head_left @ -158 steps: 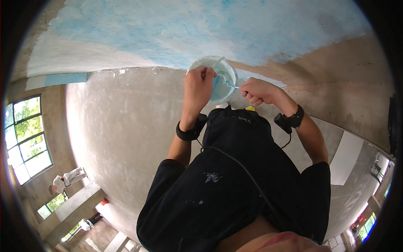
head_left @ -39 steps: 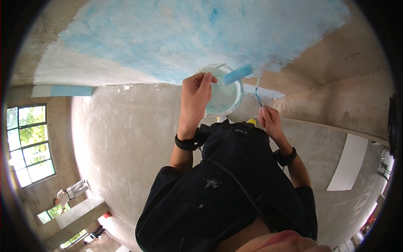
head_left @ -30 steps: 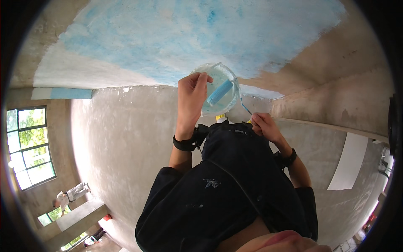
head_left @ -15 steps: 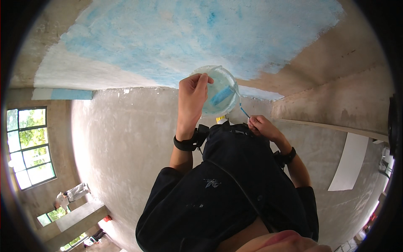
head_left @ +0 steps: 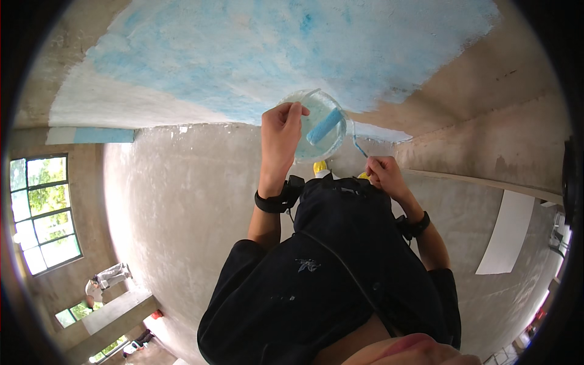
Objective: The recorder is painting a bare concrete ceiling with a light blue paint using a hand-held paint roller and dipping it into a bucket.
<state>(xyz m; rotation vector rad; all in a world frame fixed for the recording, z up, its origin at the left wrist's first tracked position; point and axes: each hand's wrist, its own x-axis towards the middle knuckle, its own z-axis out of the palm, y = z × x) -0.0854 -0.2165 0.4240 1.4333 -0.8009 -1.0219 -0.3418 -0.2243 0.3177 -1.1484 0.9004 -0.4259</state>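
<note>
Looking down past my black shirt [head_left: 328, 261], my left hand [head_left: 281, 131] has its grip clamped at the top of a pale bucket [head_left: 311, 156], on what looks like its handle. My right grip, or right hand [head_left: 384, 174], is closed tight on the handle of a blue paint roller [head_left: 324, 126], and the roller's slanted over the bucket's mouth, can't tell if it touches inside. Beyond that's a patchy blue-and-white wall [head_left: 243, 61], and way off left, a person [head_left: 108, 278] in pale clothes.
</note>
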